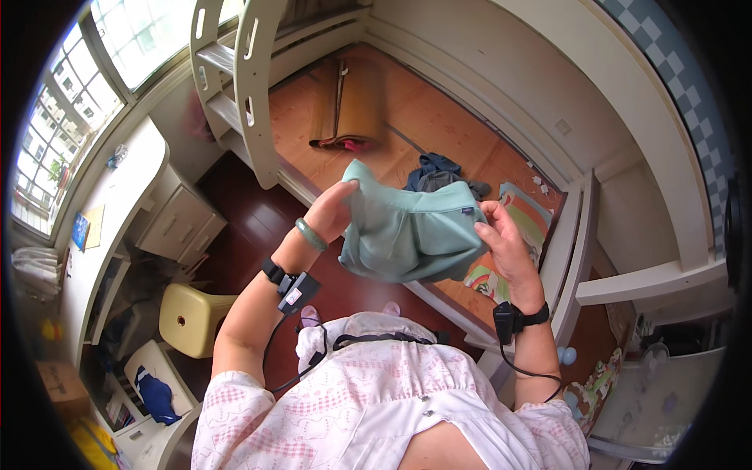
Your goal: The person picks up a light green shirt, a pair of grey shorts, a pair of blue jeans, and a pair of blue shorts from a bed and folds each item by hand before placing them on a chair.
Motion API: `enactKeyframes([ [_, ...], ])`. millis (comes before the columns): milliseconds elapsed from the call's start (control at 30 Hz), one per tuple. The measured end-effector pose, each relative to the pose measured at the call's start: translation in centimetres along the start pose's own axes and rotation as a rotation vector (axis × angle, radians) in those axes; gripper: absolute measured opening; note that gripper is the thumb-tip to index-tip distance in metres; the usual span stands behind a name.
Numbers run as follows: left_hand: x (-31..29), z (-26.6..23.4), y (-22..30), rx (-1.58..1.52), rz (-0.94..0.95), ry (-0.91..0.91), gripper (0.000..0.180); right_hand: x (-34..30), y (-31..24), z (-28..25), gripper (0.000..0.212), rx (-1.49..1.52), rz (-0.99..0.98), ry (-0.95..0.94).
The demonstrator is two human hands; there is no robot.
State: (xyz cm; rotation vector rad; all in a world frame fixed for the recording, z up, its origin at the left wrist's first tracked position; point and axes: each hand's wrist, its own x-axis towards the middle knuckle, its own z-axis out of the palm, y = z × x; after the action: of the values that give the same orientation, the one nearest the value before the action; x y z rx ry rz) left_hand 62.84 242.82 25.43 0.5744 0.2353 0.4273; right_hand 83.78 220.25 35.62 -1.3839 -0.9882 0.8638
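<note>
A mint-green cloth garment [415, 235] hangs spread between my hands, with a stitched band along its upper edge and a small dark label near the right end. Its exact kind I cannot make out. My left hand [335, 207] pinches the upper left corner, a green bangle on its wrist. At the right end my right hand [505, 239] grips the band between thumb and fingers. Just beyond the garment, dark blue and grey clothes [439, 174] lie crumpled on the bed mat [301, 106]. A colourful patterned pillow [521, 211] is partly hidden behind my right hand.
A rolled brown mat [348, 110] lies farther back on the bed. White bunk steps [243, 86] rise at the upper left. On the left are a white desk [86, 274], a yellow stool [192, 319] and a chair [149, 360] with dark blue cloth. White bed rails [650, 283] stand right.
</note>
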Motion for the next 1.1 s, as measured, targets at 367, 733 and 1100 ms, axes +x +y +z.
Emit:
enactKeyframes([
  [367, 2.2, 0.3, -0.3, -0.021, -0.038, -0.171, 0.023, -2.9, 1.9, 2.4, 0.043, 0.334, 0.538, -0.27],
  [733, 3.8, -3.1, -1.6, 0.544, 0.147, -0.122, 0.03, -2.8, 0.7, 5.5, 0.039, -0.03, 0.319, -0.429],
  [1100, 2.9, 1.0, -1.2, 0.751, 0.086, 0.372, 0.045, 0.3, -1.0, 4.5, 0.014, -0.029, 0.098, -0.188],
])
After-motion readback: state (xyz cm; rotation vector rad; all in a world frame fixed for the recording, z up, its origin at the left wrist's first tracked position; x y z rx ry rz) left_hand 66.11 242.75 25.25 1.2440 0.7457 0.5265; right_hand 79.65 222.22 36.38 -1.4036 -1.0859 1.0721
